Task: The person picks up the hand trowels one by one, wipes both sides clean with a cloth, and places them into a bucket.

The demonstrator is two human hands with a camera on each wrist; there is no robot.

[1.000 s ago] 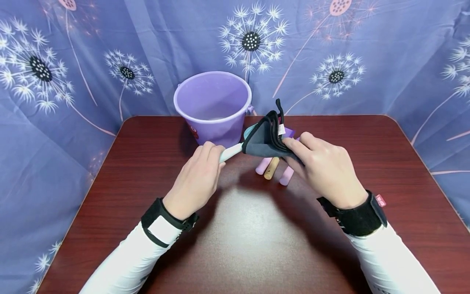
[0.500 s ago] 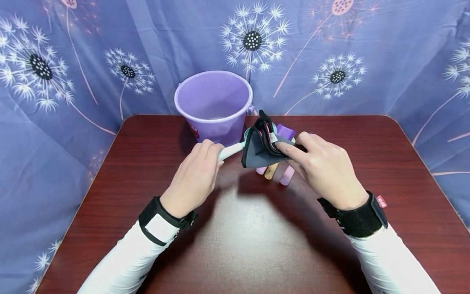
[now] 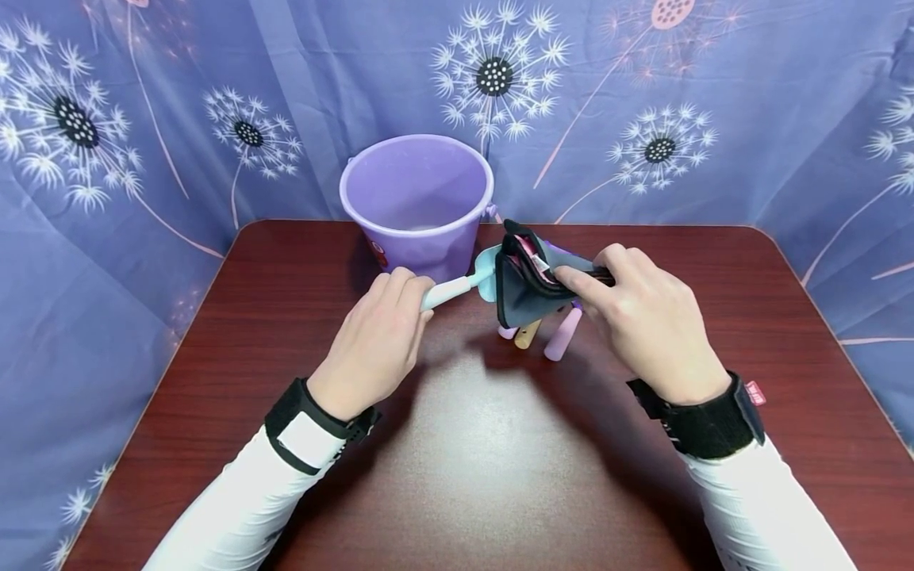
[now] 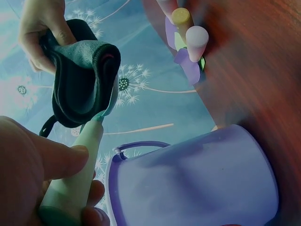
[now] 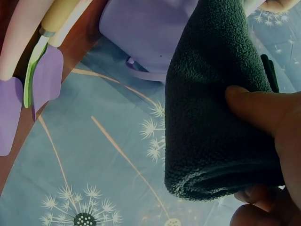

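Note:
My left hand (image 3: pixel 374 337) grips the pale handle of a small light-blue shovel (image 3: pixel 487 274), thumb laid along it in the left wrist view. A folded dark grey cloth (image 3: pixel 524 285) with black edging, a loop and a white tag is pinched in my right hand (image 3: pixel 643 321). The cloth's left edge is at the shovel's head and hides part of it; I cannot tell whether they touch. In the right wrist view the thumb presses on the fuzzy cloth (image 5: pixel 211 94), which is rolled in layers.
A purple bucket (image 3: pixel 421 250) stands upright at the back of the brown table (image 3: pixel 485 476). Beneath the cloth lie several tools with pink handles (image 3: pixel 564 333) and one wooden handle (image 3: pixel 527 336); two purple blades (image 5: pixel 48 70) show. A blue dandelion-print curtain (image 3: pixel 321 71) hangs behind.
The cloth has dropped slightly and then slid right with my right hand, so more of the shovel's head shows. My left hand keeps its grip, nearly in place.

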